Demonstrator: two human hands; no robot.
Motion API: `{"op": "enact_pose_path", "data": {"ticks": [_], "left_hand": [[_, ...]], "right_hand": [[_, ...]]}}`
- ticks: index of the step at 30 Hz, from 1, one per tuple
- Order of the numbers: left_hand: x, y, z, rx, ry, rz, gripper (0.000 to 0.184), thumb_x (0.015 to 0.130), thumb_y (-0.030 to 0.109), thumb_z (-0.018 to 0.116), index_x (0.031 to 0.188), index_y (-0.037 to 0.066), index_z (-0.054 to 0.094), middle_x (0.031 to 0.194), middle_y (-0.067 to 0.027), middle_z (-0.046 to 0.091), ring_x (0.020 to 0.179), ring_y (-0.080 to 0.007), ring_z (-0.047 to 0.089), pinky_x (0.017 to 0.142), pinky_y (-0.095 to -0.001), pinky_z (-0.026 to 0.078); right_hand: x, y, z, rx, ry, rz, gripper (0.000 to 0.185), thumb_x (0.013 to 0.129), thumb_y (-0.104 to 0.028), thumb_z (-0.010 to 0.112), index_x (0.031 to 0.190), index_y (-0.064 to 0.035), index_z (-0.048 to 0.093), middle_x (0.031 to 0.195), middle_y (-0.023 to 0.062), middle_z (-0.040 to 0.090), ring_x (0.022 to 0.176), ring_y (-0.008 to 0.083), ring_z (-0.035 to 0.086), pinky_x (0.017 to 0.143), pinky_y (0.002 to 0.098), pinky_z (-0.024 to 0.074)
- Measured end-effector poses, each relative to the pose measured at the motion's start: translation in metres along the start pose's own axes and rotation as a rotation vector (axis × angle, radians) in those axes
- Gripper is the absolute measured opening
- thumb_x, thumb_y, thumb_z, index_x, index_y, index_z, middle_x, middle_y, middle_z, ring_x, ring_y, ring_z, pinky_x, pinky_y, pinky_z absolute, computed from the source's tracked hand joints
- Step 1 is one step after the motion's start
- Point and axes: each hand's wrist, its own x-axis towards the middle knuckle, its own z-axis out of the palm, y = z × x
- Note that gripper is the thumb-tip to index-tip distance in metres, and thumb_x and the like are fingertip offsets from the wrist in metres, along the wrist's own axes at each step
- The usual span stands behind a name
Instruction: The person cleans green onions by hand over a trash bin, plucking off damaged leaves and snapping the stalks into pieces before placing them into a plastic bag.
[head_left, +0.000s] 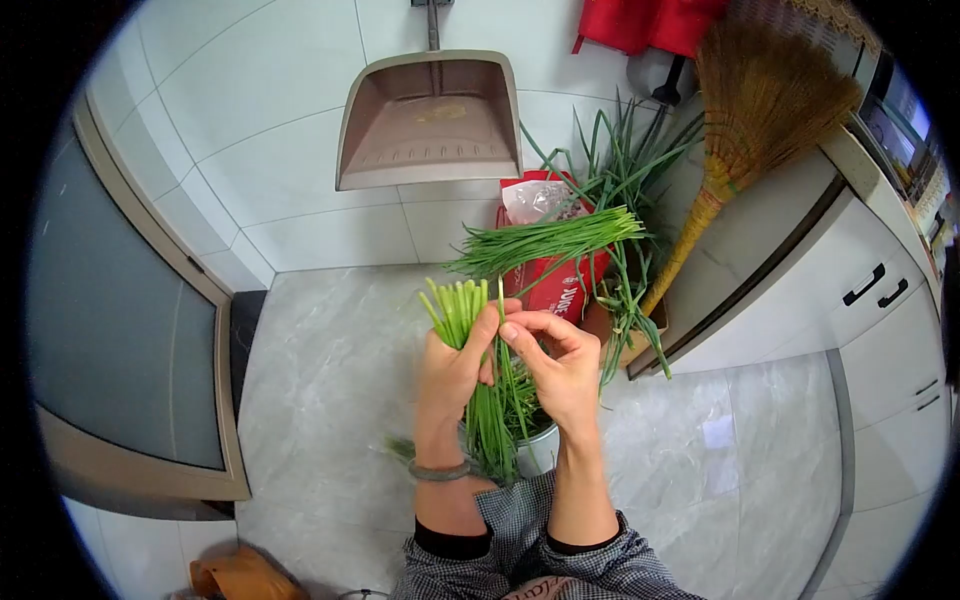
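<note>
A bundle of garlic chives (pixel 459 308) is gripped in my left hand (pixel 462 352), pale cut ends up and green leaves hanging down. My right hand (pixel 556 368) is close beside it, thumb and forefinger pinched on a single chive stalk (pixel 501 300) that stands apart from the bundle. Below both hands is a pale bucket (pixel 540 452) with more greens in it, partly covered by the hanging leaves. Another pile of chives (pixel 550 243) lies across a red bag (pixel 553 290) just beyond my hands.
Long green onions (pixel 625 165) stand in a cardboard box (pixel 640 343) behind the bag. A straw broom (pixel 715 180) leans by the white cabinet (pixel 800 280) at right. A dustpan (pixel 430 120) hangs on the tiled wall. At left is a framed door (pixel 130 300); an orange-brown item (pixel 240 575) lies at bottom left.
</note>
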Motion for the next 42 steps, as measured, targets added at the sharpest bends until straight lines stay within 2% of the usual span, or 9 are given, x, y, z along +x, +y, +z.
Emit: {"op": "enact_pose_path", "data": {"ticks": [5, 9, 11, 14, 17, 22, 28, 35, 42], "left_hand": [[0.001, -0.002, 0.008, -0.055, 0.000, -0.011, 0.031, 0.095, 0.026, 0.059, 0.101, -0.003, 0.067, 0.072, -0.0008, 0.062, 0.047, -0.0034, 0.044, 0.044, -0.0195, 0.037], [0.005, -0.004, 0.017, -0.080, 0.238, 0.168, 0.033, 0.096, 0.030, 0.055, 0.094, -0.002, 0.067, 0.076, -0.0040, 0.064, 0.051, -0.0051, 0.047, 0.045, -0.0200, 0.038], [0.006, -0.004, 0.008, -0.056, 0.254, 0.134, 0.027, 0.098, 0.029, 0.053, 0.088, 0.004, 0.055, 0.081, -0.0067, 0.062, 0.063, -0.0094, 0.055, 0.053, -0.0235, 0.043], [0.009, -0.007, -0.002, -0.143, 0.365, 0.250, 0.028, 0.099, 0.035, 0.051, 0.090, 0.009, 0.050, 0.075, -0.0012, 0.052, 0.073, -0.0160, 0.058, 0.073, -0.0319, 0.047], [0.007, -0.002, -0.010, -0.415, 0.351, 0.220, 0.028, 0.099, 0.038, 0.050, 0.091, 0.011, 0.049, 0.072, 0.0006, 0.048, 0.071, -0.0158, 0.057, 0.073, -0.0323, 0.047], [0.000, 0.012, -0.032, -0.803, 0.272, 0.325, 0.027, 0.101, 0.038, 0.043, 0.089, 0.014, 0.047, 0.063, 0.0059, 0.032, 0.051, -0.0035, 0.026, 0.050, -0.0182, 0.033], [0.000, 0.010, -0.043, -0.880, 0.232, 0.433, 0.027, 0.101, 0.040, 0.041, 0.089, 0.016, 0.047, 0.062, 0.0065, 0.030, 0.048, -0.0035, 0.025, 0.045, -0.0177, 0.026], [0.002, 0.011, -0.034, -0.819, 0.364, 0.476, 0.028, 0.102, 0.038, 0.041, 0.089, 0.014, 0.047, 0.061, 0.0058, 0.031, 0.049, -0.0039, 0.025, 0.045, -0.0183, 0.029], [0.001, 0.015, -0.011, -0.626, 0.683, 0.510, 0.027, 0.100, 0.039, 0.047, 0.087, 0.015, 0.046, 0.062, 0.0069, 0.031, 0.052, -0.0036, 0.027, 0.048, -0.0200, 0.030]], "right_hand": [[0.001, -0.001, 0.000, -0.277, 0.042, -0.331, 0.010, 0.081, -0.001, 0.069, 0.091, 0.0025, 0.069, 0.082, 0.0045, 0.064, 0.076, 0.0104, 0.056, 0.071, 0.0244, 0.0443], [0.002, 0.006, -0.004, -0.263, -0.051, -0.304, 0.017, 0.082, 0.000, 0.065, 0.098, 0.0021, 0.067, 0.090, 0.0074, 0.065, 0.082, 0.0134, 0.058, 0.076, 0.0271, 0.0456], [0.005, 0.020, -0.009, 0.045, -0.088, -0.090, 0.025, 0.083, -0.002, 0.063, 0.108, 0.0006, 0.064, 0.097, 0.0103, 0.065, 0.088, 0.0167, 0.059, 0.079, 0.0289, 0.0467], [0.002, 0.007, -0.007, -0.118, -0.219, -0.056, 0.028, 0.085, -0.008, 0.064, 0.111, 0.0020, 0.061, 0.100, 0.0109, 0.066, 0.093, 0.0152, 0.060, 0.081, 0.0284, 0.0471], [0.002, 0.012, -0.017, -0.384, -0.355, -0.024, 0.022, 0.086, -0.011, 0.065, 0.103, 0.0038, 0.066, 0.092, 0.0093, 0.069, 0.086, 0.0121, 0.063, 0.078, 0.0267, 0.0483], [0.010, 0.020, -0.040, -0.318, 0.028, 0.076, 0.018, 0.090, -0.010, 0.061, 0.098, 0.0036, 0.069, 0.077, 0.0070, 0.068, 0.072, 0.0105, 0.062, 0.067, 0.0250, 0.0482], [0.006, 0.004, -0.040, -0.263, 0.224, -0.007, 0.015, 0.087, -0.009, 0.065, 0.096, 0.0023, 0.070, 0.082, 0.0053, 0.067, 0.075, 0.0097, 0.059, 0.071, 0.0244, 0.0466], [-0.007, -0.021, -0.008, -0.346, -0.307, -0.287, 0.015, 0.072, -0.003, 0.076, 0.086, -0.0009, 0.070, 0.077, 0.0066, 0.063, 0.073, 0.0170, 0.058, 0.067, 0.0283, 0.0449], [-0.008, 0.001, 0.021, -0.533, -0.260, -0.409, 0.015, 0.071, -0.002, 0.073, 0.085, -0.0008, 0.067, 0.078, 0.0079, 0.060, 0.076, 0.0264, 0.057, 0.067, 0.0344, 0.0463]]}}
